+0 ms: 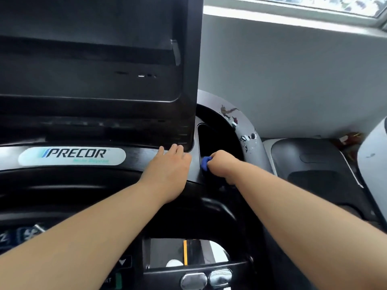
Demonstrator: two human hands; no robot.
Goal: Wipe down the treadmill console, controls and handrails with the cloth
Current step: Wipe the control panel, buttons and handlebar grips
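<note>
While the blue cloth [204,163] sits bunched up in our right hand [223,165], only a small wad of it peeks out on the left of the fist; the fingers are curled tight round it, knuckles up, holding it at the near edge of the dark side pocket [217,132] on the right of the treadmill console [146,155]; our left hand [167,170] lies just beside it, flat on the console's ledge, fingers straight and together, tips right at the lower right corner of the black screen housing [94,70]; further left along that ledge we've got the oval Precor badge [72,156]; curving round the pocket's far and right side is the grey handrail [249,135], its paint chipped and flaking; down at the console's near edge two shiny metal grip pads [193,280] sit side by side; off to the right, well apart, a neighbouring machine [314,164] stands against the pale wall [293,70].
</note>
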